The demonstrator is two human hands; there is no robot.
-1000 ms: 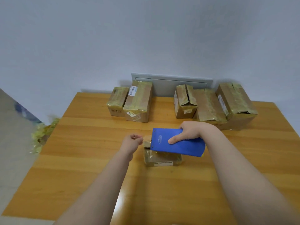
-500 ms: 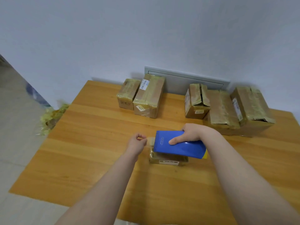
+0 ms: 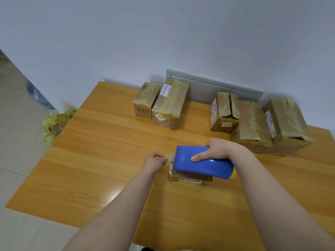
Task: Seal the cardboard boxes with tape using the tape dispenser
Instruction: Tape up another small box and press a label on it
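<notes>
At the far left, off the table's (image 3: 90, 160) edge, tape scraps (image 3: 54, 122) lie heaped on the floor. Far along the table, left of centre, the left boxes (image 3: 170, 104) stand side by side, both taped.

Nearer, the left hand (image 3: 155, 161) has its fingers curled. Thumb and forefinger pinch what looks like the free end of the tape (image 3: 170, 156), a pale strip running right into the mouth of the blue dispenser (image 3: 201, 163). The dispenser is tilted over the small box (image 3: 188, 178), which sits near the middle of the table, mostly hidden beneath it. Whether the two touch I cannot tell. The right hand (image 3: 219, 149) wraps the dispenser from the far side, thumb flat on its near face.

At the far right the right boxes (image 3: 252, 122) crowd together, the leftmost with a flap standing up.

Neither hand pins the small box, and it looks light. A pull on the tape could drag or tip it, laying the strip crooked. The pinch is slight, so if the end slips, the tape may curl back and stick to itself or to the dispenser's teeth.
</notes>
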